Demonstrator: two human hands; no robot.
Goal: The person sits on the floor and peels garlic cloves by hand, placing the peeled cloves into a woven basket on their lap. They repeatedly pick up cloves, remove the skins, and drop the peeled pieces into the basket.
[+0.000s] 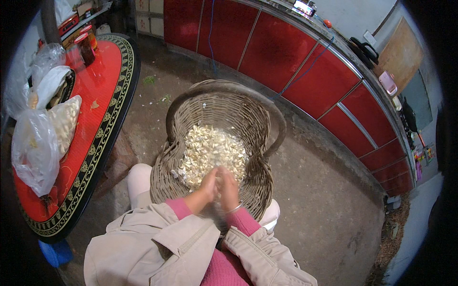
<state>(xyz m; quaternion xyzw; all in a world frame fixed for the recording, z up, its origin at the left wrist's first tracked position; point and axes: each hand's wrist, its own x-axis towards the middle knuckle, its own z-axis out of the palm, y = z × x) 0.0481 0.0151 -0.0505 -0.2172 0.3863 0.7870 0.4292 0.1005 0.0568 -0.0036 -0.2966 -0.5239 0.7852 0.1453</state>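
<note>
No writing can be read anywhere. At the upper left of the frame, a red box [69, 24] on a shelf bears markings too small to make out. Just below it, a red-lidded jar [90, 37] shows red and yellow colouring, its details unreadable. At the top right, a phone-like device [304, 8] has a bright, washed-out screen whose content cannot be told. Near the right edge, small colourful packets [423, 155] hang or stand in a cluster, any print on them lost to blur and distance.
</note>
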